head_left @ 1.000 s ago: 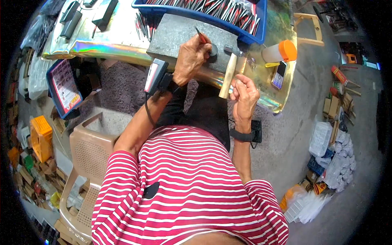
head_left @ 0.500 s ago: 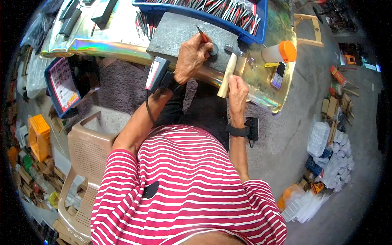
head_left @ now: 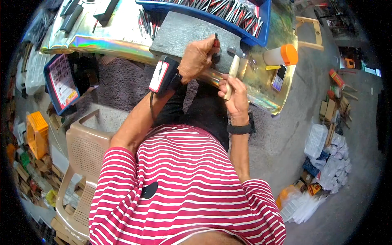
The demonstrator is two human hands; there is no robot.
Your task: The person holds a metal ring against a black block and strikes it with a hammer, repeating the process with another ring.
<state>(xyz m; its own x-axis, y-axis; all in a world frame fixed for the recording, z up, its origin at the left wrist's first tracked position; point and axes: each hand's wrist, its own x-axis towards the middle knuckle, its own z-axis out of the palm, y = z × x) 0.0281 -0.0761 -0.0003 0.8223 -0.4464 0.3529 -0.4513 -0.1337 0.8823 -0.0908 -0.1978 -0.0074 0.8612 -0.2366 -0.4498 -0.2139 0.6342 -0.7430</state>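
Note:
My left hand [head_left: 198,60] is closed over the stone block's near side, pinching a slim red-and-black tool [head_left: 216,40] that stands nearly upright; its exact kind I cannot make out. Beside those fingers is a dark round piece [head_left: 217,56] on the grey stone block [head_left: 175,36], partly hidden. My right hand [head_left: 237,98] has its fingers wrapped round the lower end of a hammer's pale wooden handle [head_left: 234,67]. The hammer's metal head [head_left: 235,51] is at the block's right edge.
Behind the block stands a blue bin [head_left: 266,28] full of similar slim tools, with more [head_left: 148,24] left of the block. To the right are an orange-lidded bottle [head_left: 277,56] and a phone [head_left: 279,78]. A plastic chair [head_left: 87,147] stands at left.
The slim tool has turned from leaning left to nearly upright as my left hand shifted slightly right. My right hand has changed its hold, its fingers now curled round the handle's lower end.

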